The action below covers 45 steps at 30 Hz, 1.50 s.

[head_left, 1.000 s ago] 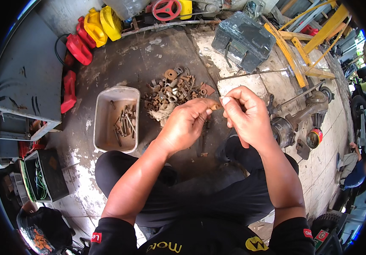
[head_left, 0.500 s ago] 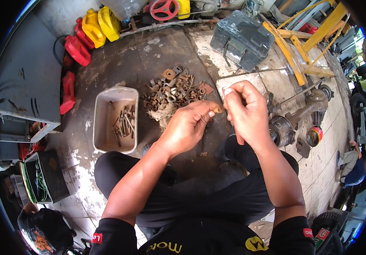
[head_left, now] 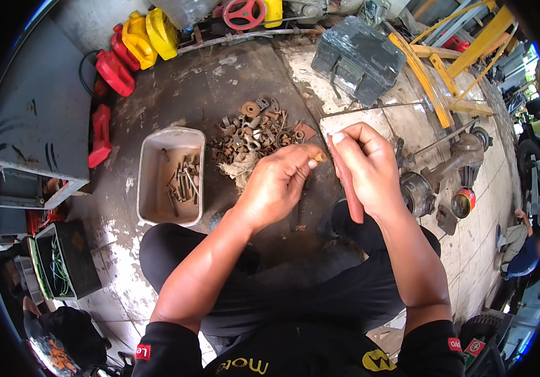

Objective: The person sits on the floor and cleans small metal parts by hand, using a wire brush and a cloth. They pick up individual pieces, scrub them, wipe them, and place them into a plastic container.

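Between the fingertips of my left hand (head_left: 277, 179) is a small rusty ring-shaped metal part (head_left: 321, 156), pinched by its edge. My right hand (head_left: 369, 164) is closed on a flat reddish-brown strip (head_left: 348, 183), possibly folded sandpaper. The thumb presses on its upper end, and the lower end sticks out below the palm. The strip's upper part stands just right of the ring, seemingly apart from it. Beyond my left hand lies a pile of rusty nuts, washers and fittings (head_left: 254, 133) with a dirty rag (head_left: 240, 168) at its near side.
A grey bin (head_left: 146, 182) holding several rusty bolts (head_left: 185, 182) stands left of the pile. A black case (head_left: 358, 60) and a yellow frame (head_left: 421, 78) are at the far right. A greasy axle part (head_left: 452, 163) and a can (head_left: 463, 202) lie right. Red and yellow jugs (head_left: 137, 41) line the far left.
My right hand has shifted slightly right and turned, so the reddish-brown strip now shows along its length. My left hand stays nearly in place with the ring.
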Available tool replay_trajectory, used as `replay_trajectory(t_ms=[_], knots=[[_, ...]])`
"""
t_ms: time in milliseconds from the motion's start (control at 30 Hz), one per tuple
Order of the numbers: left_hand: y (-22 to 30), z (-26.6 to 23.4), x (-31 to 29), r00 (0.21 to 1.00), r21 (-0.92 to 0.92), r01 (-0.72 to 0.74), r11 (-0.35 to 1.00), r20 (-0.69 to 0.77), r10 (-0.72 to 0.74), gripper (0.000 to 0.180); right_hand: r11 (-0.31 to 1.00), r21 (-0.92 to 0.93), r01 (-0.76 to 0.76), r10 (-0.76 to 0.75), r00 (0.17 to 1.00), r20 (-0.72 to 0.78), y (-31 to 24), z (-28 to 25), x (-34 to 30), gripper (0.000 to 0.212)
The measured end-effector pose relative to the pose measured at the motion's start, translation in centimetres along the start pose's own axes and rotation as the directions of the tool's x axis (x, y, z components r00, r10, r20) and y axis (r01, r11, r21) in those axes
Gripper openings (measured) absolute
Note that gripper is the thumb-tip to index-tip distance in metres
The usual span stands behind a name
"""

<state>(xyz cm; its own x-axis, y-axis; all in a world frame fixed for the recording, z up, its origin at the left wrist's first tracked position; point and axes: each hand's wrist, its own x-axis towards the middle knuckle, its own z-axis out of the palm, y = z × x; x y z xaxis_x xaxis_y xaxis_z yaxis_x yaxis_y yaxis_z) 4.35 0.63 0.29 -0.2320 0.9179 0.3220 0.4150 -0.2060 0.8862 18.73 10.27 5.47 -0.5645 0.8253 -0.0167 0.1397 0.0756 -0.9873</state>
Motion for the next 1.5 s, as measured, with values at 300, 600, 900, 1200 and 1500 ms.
replay_trajectory(t_ms=[300, 600, 900, 1200, 1500], knots=[[0.1, 0.4, -0.1, 0.975, -0.008, -0.181, 0.983, 0.126, 0.181, 0.022, 1.0, 0.015, -0.014, 0.014, 0.999, -0.046, 0.5, 0.7, 0.8, 0.016], [0.1, 0.1, 0.0, 0.993, 0.017, -0.096, 0.995, 0.064, 0.095, 0.021, 0.988, -0.15, 0.034, -0.041, 0.998, -0.043, 1.1, -0.1, 1.1, 0.018], [-0.4, -0.5, 0.3, 1.0, -0.048, 0.006, 0.999, -0.025, -0.007, 0.02, 0.996, 0.052, 0.073, -0.08, 0.985, 0.151, 0.0, -0.6, -0.3, 0.016], [0.3, -0.4, 0.3, 0.995, 0.014, 0.043, 0.999, -0.089, -0.041, 0.017, 0.998, 0.005, -0.057, 0.055, 0.985, 0.164, -0.4, -1.0, -0.3, 0.015], [0.6, -0.7, 0.6, 0.98, 0.076, -0.074, 0.994, -0.181, 0.087, 0.018, 0.967, 0.152, -0.205, 0.183, 0.972, 0.149, -0.6, -0.5, -0.4, 0.019]])
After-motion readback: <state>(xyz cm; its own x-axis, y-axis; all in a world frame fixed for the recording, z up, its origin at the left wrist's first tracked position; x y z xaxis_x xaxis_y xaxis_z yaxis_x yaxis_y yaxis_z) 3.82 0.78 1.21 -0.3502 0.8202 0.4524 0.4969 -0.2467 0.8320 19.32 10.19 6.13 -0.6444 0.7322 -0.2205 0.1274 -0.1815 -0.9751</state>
